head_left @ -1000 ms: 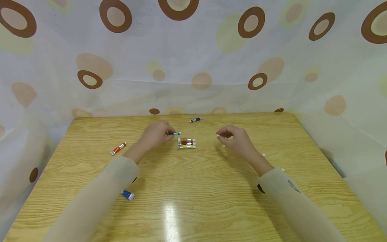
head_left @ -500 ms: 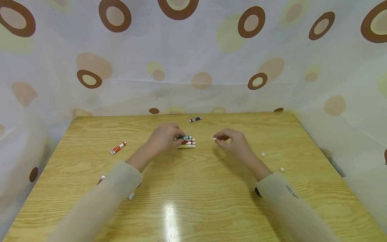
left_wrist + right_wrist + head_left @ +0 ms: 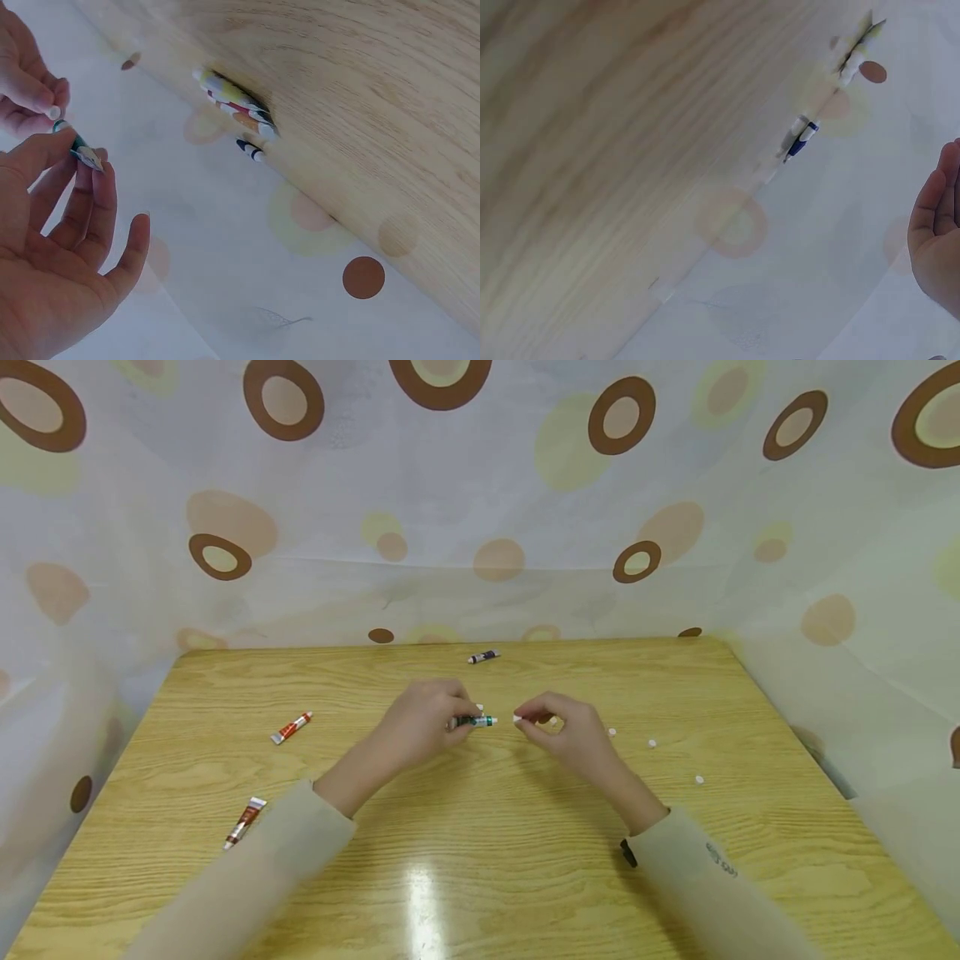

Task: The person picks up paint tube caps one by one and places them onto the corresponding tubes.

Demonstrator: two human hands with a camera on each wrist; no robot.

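My left hand (image 3: 456, 720) pinches a small green paint tube (image 3: 477, 721) above the middle of the wooden table (image 3: 480, 860), its open end pointing right. My right hand (image 3: 527, 719) pinches a white cap (image 3: 517, 718) just right of the tube's tip, a small gap between them. In the left wrist view the green tube (image 3: 78, 145) lies between my thumb and fingers, with the right hand's fingertips (image 3: 34, 94) close by. A row of tubes (image 3: 234, 100) lies on the table beyond, mostly hidden behind my left hand in the head view.
A red tube (image 3: 292, 727) and a brown tube (image 3: 244, 822) lie at the left, a dark tube (image 3: 484, 656) near the far edge. Loose white caps (image 3: 652, 743) dot the right side. A blue tube (image 3: 801, 139) shows in the right wrist view. Spotted curtain surrounds the table.
My left hand carried the green tube right and nearer, over the row of tubes. My right hand moved left with the cap to meet it. The brown tube is now uncovered.
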